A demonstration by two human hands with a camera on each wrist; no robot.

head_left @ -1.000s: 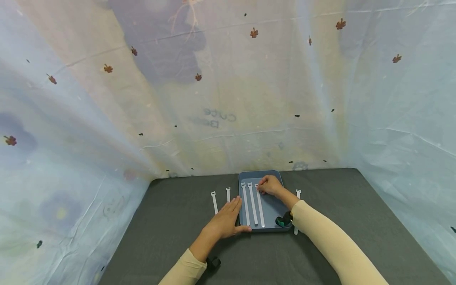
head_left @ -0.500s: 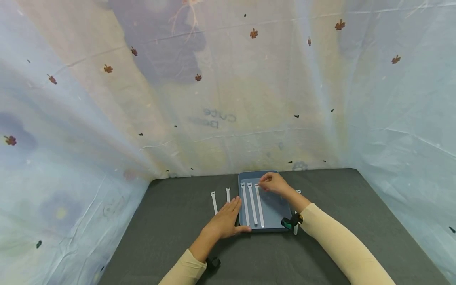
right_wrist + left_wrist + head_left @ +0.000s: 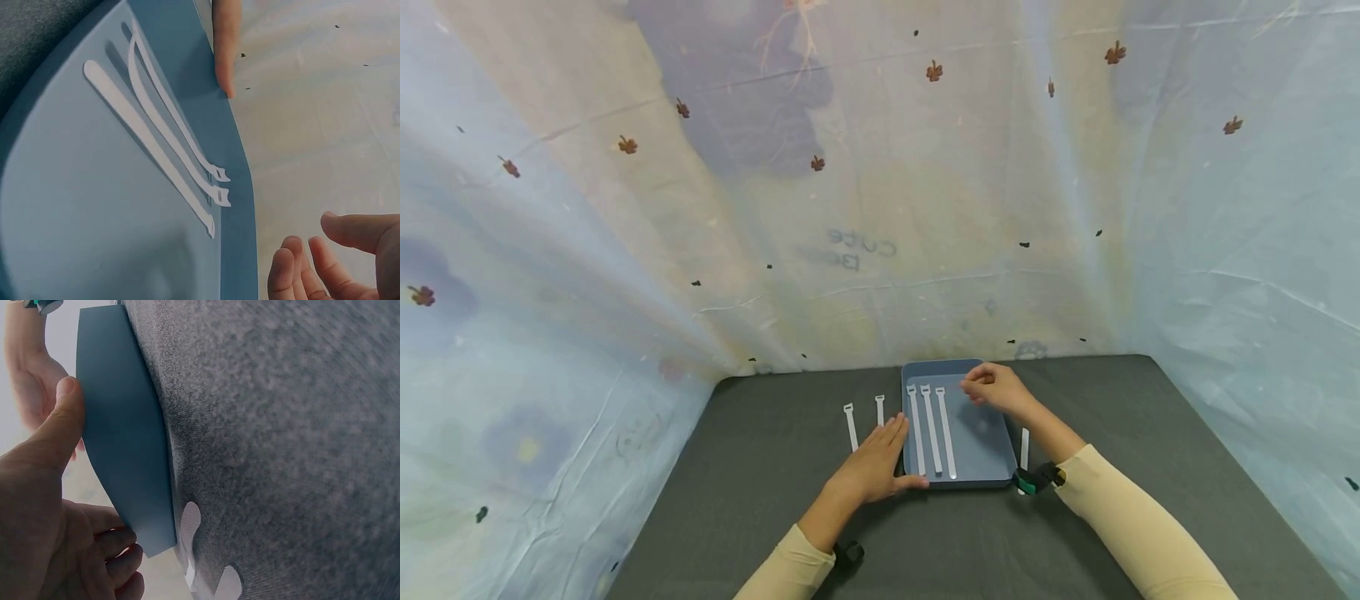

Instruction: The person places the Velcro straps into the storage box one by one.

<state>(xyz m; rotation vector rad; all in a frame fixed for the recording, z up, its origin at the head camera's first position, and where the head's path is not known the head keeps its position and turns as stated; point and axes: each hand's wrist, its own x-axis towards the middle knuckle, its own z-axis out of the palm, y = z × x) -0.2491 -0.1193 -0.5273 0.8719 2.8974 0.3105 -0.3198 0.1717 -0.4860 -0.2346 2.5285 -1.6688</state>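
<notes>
Blue-grey tray (image 3: 981, 446) w/ 3 white straps (image 3: 931, 427) side by side

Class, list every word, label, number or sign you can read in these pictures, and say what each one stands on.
"Cute Bear", faint and mirror-reversed, showing through the translucent patterned backdrop sheet; the second word is blurred, so "Bear" is a best reading.
No readable text on the blue plastic tray, the white strap ties or the dark grey table cloth.

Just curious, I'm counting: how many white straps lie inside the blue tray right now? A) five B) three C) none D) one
B: three white straps lie side by side in the blue tray; the others lie outside it on the grey table.
</notes>
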